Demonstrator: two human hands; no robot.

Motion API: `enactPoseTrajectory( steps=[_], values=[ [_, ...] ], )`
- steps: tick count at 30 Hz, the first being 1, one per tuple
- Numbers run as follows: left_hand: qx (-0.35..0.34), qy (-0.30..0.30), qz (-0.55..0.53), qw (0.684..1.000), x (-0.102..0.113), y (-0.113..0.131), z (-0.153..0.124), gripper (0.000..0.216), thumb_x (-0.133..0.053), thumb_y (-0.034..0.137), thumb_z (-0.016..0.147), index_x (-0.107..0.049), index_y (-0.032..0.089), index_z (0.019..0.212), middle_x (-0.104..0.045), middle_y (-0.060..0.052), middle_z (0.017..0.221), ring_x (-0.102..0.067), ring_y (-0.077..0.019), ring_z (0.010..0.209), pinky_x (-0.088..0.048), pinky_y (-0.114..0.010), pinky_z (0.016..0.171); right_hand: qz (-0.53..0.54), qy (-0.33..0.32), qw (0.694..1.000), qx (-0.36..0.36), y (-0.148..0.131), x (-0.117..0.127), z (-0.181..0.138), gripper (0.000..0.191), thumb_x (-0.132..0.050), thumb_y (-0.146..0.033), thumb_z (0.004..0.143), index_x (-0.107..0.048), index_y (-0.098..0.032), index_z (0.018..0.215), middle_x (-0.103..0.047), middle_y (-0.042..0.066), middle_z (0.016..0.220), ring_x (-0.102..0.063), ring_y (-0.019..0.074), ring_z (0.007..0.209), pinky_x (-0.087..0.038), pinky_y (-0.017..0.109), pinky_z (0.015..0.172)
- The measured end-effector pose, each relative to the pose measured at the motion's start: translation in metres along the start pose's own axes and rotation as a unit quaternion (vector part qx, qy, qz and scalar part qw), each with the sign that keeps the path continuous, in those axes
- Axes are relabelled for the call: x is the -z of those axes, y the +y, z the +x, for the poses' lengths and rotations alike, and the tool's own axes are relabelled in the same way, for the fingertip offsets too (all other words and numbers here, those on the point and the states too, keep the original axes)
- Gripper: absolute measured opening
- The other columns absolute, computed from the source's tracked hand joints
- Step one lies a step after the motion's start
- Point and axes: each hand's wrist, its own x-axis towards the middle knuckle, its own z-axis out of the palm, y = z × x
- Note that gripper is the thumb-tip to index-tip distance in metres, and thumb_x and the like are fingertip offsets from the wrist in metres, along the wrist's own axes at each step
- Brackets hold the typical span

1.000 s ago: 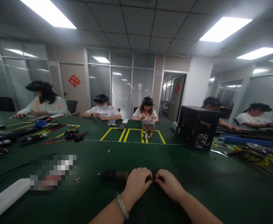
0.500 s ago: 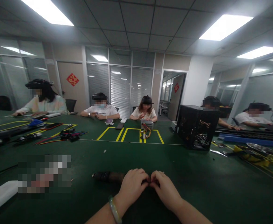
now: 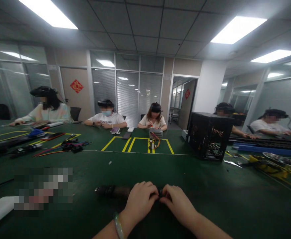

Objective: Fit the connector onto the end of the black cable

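Observation:
A dark cylindrical tool (image 3: 120,191) with a small metal tip at its left end lies across the green table in front of me; its exact kind does not show. My left hand (image 3: 142,197), with a pale green bangle on the wrist, is closed round its right part and hides much of it. Close beside it, my right hand (image 3: 176,199) pinches a small dark piece (image 3: 160,192) at the tool's right end. Whether that piece is joined to the tool, I cannot tell.
A white object (image 3: 1,210) and a blurred-out patch lie at left. Cable bundles (image 3: 73,145) spread farther left. A black computer case (image 3: 207,136) stands at right, near a metal bowl (image 3: 281,159). Across the table, a power supply (image 3: 156,133) sits before several seated people.
My right hand has shifted slightly right, away from my left. More of the small dark piece shows between them. My left hand keeps hold of the tool.

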Motion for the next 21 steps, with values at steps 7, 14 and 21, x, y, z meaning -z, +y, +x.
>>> enactPoseTrajectory(
  steps=[7,14,21],
  values=[
    [0.0,0.025,-0.023,0.999,-0.002,-0.001,0.0,0.01,-0.057,0.025,0.089,-0.065,0.027,0.085,-0.063,0.002,0.09,-0.054,-0.019,0.089,-0.033,-0.031,0.079,-0.028,0.086,0.984,-0.153,-0.016,-0.036,-0.013,0.013,-0.049,-0.024,0.093,-0.061,-0.026,0.091,-0.068,0.003,0.095,-0.06,0.0258,0.095,-0.037,0.036,0.082],
    [-0.011,0.003,-0.026,1.0,-0.001,-0.003,0.002,0.011,-0.057,0.026,0.09,-0.067,0.028,0.085,-0.064,0.004,0.092,-0.054,-0.018,0.089,-0.032,-0.031,0.077,0.036,0.022,0.999,-0.016,0.0,-0.008,-0.001,0.013,-0.056,-0.025,0.091,-0.066,-0.024,0.081,-0.068,-0.002,0.085,-0.06,0.0182,0.084,-0.037,0.027,0.078],
    [-0.008,0.002,-0.016,1.0,0.0,-0.002,0.003,0.01,-0.057,0.029,0.09,-0.066,0.027,0.088,-0.064,0.003,0.092,-0.054,-0.0188,0.089,-0.034,-0.031,0.077,0.026,-0.008,0.999,0.018,0.006,0.002,0.006,0.011,-0.057,-0.025,0.09,-0.067,-0.023,0.084,-0.068,-0.003,0.085,-0.06,0.0169,0.084,-0.036,0.027,0.081]
  ],
)
